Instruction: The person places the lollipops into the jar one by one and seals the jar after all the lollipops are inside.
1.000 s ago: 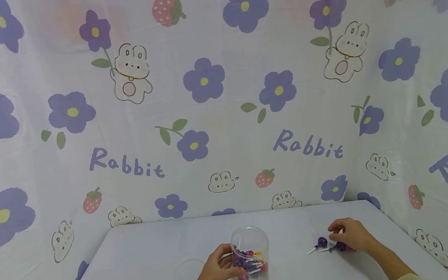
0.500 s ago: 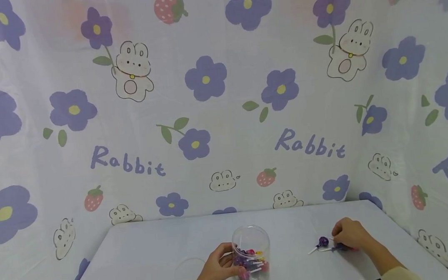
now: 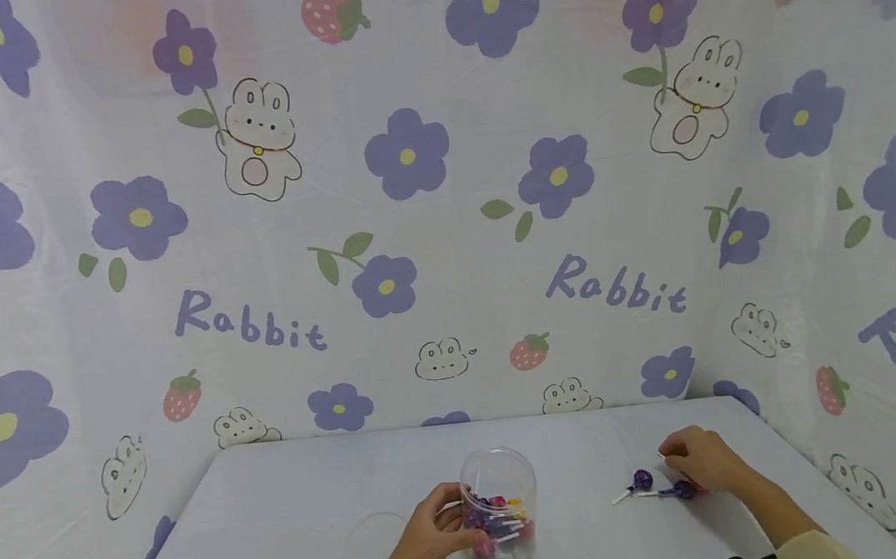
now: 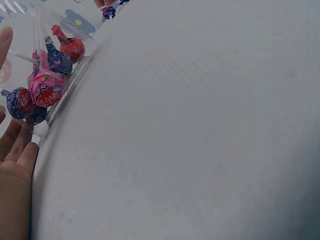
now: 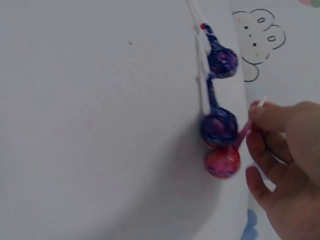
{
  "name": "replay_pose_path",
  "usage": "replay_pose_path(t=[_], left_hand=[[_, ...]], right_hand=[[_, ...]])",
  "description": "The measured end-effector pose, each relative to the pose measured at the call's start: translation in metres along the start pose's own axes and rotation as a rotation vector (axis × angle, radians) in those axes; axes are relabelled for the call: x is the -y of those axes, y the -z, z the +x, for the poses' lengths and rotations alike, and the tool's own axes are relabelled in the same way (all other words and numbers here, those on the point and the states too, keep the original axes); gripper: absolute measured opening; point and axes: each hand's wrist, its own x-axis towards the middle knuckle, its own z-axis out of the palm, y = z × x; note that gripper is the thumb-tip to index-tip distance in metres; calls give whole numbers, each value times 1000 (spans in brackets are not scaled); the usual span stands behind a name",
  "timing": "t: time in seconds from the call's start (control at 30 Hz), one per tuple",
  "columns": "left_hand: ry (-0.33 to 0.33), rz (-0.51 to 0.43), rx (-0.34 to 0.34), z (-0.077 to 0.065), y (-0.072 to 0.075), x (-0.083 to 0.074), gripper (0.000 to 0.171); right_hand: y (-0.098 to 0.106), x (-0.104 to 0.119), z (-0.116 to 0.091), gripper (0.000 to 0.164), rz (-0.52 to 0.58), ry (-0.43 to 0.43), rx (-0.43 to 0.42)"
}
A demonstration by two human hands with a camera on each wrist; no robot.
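My left hand (image 3: 427, 537) grips the side of a clear round jar (image 3: 499, 469), thumb at the front and fingers around its left. Several wrapped lollipops (image 4: 47, 87) lie inside, pink, red and dark blue, with white sticks. At the right of the table, my right hand (image 3: 702, 462) pinches a pink-red lollipop (image 5: 223, 162) by its wrapped stick, between thumb and forefinger. Its round head is down beside a dark purple lollipop (image 5: 220, 129). A second purple lollipop (image 5: 223, 62) lies just beyond, the two sticks side by side in the right wrist view.
A clear round lid (image 3: 345, 549) lies left of the jar, partly behind the left forearm. The white table (image 3: 314, 477) ends at a curtain (image 3: 453, 229) printed with rabbits, flowers and strawberries, at the back and both sides.
My right hand has come down to the lollipops, and its fingers have closed on the pink-red one's stick, lifting slightly. The left hand and jar have stayed put.
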Motion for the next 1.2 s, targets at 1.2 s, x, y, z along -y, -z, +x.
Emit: replay_pose_path(t=[1.2], left_hand=[[16,-11,5,3,1,3,63]], right_hand=[[9,49,-1,15,455,-24,-135]])
